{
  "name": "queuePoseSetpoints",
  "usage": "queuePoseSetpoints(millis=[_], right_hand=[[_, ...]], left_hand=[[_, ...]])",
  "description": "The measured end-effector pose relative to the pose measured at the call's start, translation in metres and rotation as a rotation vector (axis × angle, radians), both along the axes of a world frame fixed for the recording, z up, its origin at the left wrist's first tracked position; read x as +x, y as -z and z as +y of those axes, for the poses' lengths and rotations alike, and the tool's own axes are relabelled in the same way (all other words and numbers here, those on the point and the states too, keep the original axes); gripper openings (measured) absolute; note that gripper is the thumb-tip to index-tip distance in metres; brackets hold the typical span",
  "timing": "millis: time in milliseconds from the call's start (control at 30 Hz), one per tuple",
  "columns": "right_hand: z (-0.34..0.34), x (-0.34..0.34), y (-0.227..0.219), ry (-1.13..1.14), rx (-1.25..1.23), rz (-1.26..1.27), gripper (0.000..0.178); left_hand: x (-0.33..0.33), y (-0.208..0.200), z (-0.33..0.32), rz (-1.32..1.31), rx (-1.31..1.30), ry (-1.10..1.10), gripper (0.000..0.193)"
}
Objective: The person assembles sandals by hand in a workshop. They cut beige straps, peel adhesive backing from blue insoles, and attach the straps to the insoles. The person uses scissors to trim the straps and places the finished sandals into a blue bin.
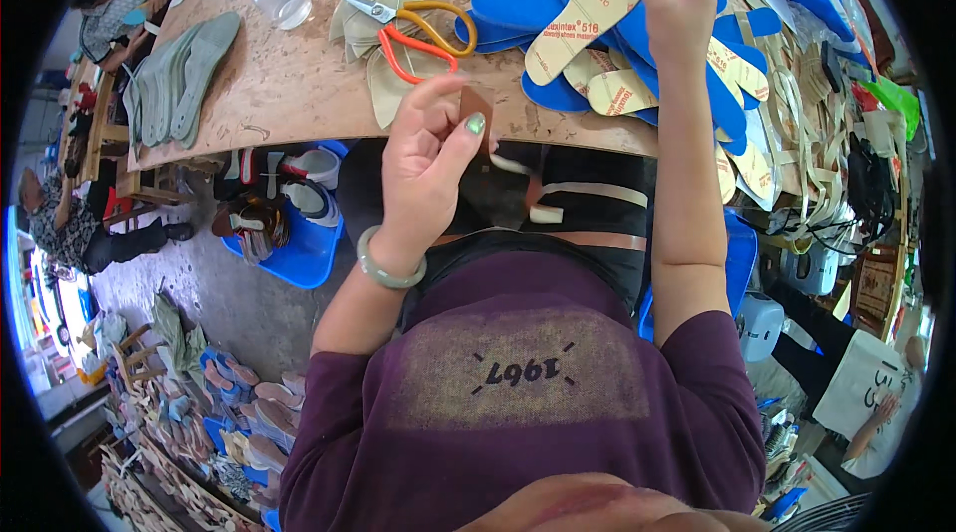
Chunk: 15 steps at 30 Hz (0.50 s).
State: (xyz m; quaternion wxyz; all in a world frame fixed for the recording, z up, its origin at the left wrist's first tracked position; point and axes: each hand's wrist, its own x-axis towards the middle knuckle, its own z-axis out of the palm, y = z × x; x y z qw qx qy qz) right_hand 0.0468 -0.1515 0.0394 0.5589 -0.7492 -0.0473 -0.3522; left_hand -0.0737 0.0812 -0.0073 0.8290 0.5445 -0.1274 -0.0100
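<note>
Between the thumb and fingers of my left hand is a small flat brown piece, held just over the table's near edge. My right hand, farther off at the right, pinches the wide end of a cream insole with red print. Blue insoles lie under and around that insole, along with more cream insoles. Scissors with one orange and one yellow handle rest beyond my left hand on beige cut pieces.
Grey insoles stand in a row at the table's left, near a clear squeeze bottle. Pale straps hang at the right edge. A blue bin with shoes is on the floor at left. Other people are at both sides.
</note>
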Motion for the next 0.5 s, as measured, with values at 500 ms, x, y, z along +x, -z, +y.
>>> queuePoseSetpoints(millis=[500], right_hand=[[0.062,-0.126,-0.005,-0.467,-0.221,-0.048,0.040]], left_hand=[[-0.037,0.043,0.007,0.046,0.002,0.272,0.048]])
